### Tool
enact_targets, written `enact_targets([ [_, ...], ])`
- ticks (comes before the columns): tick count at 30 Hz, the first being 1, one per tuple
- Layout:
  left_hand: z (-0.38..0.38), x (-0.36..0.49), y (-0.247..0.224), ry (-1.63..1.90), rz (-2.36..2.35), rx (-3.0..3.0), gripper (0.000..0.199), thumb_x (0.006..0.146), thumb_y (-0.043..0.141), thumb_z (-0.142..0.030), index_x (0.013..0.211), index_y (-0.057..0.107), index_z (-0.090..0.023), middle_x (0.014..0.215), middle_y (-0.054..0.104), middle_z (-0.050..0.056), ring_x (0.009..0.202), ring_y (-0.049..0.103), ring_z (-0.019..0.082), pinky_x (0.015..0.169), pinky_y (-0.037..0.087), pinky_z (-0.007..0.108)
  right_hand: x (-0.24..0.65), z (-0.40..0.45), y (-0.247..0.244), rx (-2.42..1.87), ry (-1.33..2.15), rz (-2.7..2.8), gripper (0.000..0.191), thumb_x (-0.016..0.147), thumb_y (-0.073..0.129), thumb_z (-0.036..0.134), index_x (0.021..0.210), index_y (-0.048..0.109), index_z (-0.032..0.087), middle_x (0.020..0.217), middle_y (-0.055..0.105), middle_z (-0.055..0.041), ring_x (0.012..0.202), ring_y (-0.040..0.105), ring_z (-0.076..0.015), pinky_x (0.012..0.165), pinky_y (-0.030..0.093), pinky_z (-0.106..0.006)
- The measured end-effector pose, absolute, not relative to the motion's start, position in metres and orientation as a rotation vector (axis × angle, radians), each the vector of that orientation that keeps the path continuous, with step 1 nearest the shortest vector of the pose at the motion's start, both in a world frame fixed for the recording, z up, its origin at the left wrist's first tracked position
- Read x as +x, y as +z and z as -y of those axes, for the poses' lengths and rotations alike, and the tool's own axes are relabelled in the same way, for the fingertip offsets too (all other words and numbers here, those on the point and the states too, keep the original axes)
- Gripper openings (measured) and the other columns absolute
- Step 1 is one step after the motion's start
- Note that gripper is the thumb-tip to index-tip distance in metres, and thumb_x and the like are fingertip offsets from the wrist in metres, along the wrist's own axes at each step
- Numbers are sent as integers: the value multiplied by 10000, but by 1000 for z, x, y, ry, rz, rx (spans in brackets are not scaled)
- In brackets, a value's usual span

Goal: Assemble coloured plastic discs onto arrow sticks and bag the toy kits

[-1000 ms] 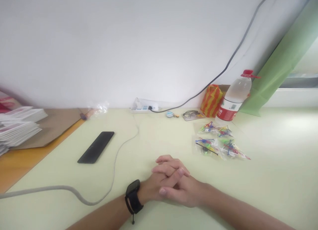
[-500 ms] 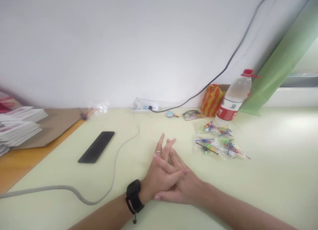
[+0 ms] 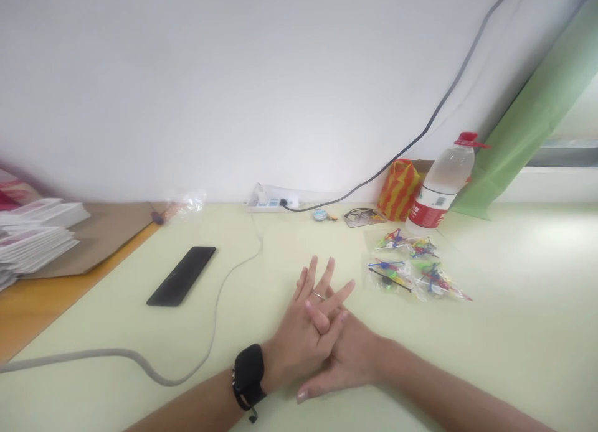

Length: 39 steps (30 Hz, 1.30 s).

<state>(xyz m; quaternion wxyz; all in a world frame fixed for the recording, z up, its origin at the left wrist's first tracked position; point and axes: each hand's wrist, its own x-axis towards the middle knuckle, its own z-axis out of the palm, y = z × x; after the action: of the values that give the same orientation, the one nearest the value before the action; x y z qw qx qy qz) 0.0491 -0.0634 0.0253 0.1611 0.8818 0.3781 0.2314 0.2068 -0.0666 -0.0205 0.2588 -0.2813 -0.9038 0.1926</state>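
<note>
Bags (image 3: 418,286) hold blurred pieces (image 3: 434,281); the bottle (image 3: 427,209), liquid (image 3: 447,173). Left hand (image 3: 299,342) splays fingers across right hand (image 3: 357,351), whose mostly hidden fingers' state is unclear.

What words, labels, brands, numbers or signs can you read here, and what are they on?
No text is legible.
Clear plastic bottle with red cap: white marks on its red and white label, too blurred.
Small round white and blue disc: bluish marks, too small.
Stacked thin white cards at picture left: reddish markings, too blurred.
</note>
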Motion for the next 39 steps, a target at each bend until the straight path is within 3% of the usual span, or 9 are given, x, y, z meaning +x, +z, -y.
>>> enact_targets([
  [6, 63, 50, 26, 683, -1082, 2498, 556, 1043, 450, -323, 1587, 361, -397, 1728, 118, -61, 1600, -9, 323, 1289, 71, 615, 205, 69, -17, -789, 550, 2420, 1273, 696, 794, 730, 1657, 173, 173, 1711, 120, -226, 1577, 131, -396, 1228, 234, -617],
  [11, 58, 49, 20, 945, -1308, 2272, 949, 922, 651, -396, 1663, 70, -278, 1733, 114, 70, 1595, 11, 359, 1282, 105, 622, 202, 69, -2, -885, 407, 2415, 1312, 788, 667, 783, 1660, -96, 168, 1700, 182, -224, 1572, 156, -390, 1248, 74, -661],
  [14, 55, 47, 15, 965, -1422, 2067, 1038, 911, 668, -490, 1660, -15, -266, 1733, 106, 97, 1597, 17, 346, 1271, 182, 610, 200, 69, 4, -959, 382, 2441, 1264, 810, 651, 771, 1668, -36, 146, 1715, 105, -221, 1573, 127, -404, 1255, 154, -620],
  [18, 51, 44, 12, 806, -1355, 2040, 952, 927, 636, -548, 1662, 96, -271, 1731, 104, 103, 1591, -48, 363, 1261, 144, 645, 195, 72, 6, -913, 401, 2445, 1228, 784, 751, 666, 1663, 100, 109, 1700, 148, -247, 1528, 266, -400, 1220, 311, -557],
  [21, 51, 45, 12, 738, -1300, 2077, 876, 923, 629, -578, 1643, 226, -284, 1734, 78, 83, 1586, -84, 366, 1255, 160, 651, 192, 76, 7, -955, 416, 2463, 1239, 790, 730, 689, 1663, 87, 90, 1684, 199, -253, 1539, 214, -432, 1245, 240, -605],
  [25, 53, 47, 13, 690, -1325, 2156, 844, 914, 621, -628, 1617, 317, -274, 1736, 48, 56, 1576, -134, 370, 1258, 157, 653, 193, 78, 6, -983, 436, 2444, 1246, 807, 687, 728, 1672, 14, 135, 1704, 141, -228, 1563, 111, -447, 1260, 116, -650],
  [28, 55, 48, 14, 674, -1311, 2234, 725, 989, 535, -563, 1620, 309, -287, 1737, 38, 29, 1581, -135, 343, 1270, 134, 642, 195, 77, 1, -968, 487, 2417, 1327, 793, 707, 724, 1656, -117, 143, 1708, 98, -236, 1570, 34, -454, 1245, 100, -678],
  [32, 57, 50, 12, 630, -1249, 2308, 506, 1041, 459, -475, 1510, 499, -289, 1733, 93, -1, 1592, -92, 321, 1286, 113, 626, 198, 76, -14, -973, 553, 2363, 1402, 769, 740, 714, 1631, -202, 135, 1694, 116, -271, 1567, 42, -461, 1219, 137, -702],
  [39, 61, 53, 14, 612, -1167, 2300, 398, 1053, 435, -445, 1340, 662, -290, 1708, 222, -31, 1599, -44, 314, 1292, 145, 617, 202, 78, -19, -1001, 655, 2329, 1378, 710, 795, 699, 1664, -14, 121, 1699, 63, -276, 1555, 136, -453, 1213, 251, -638],
])
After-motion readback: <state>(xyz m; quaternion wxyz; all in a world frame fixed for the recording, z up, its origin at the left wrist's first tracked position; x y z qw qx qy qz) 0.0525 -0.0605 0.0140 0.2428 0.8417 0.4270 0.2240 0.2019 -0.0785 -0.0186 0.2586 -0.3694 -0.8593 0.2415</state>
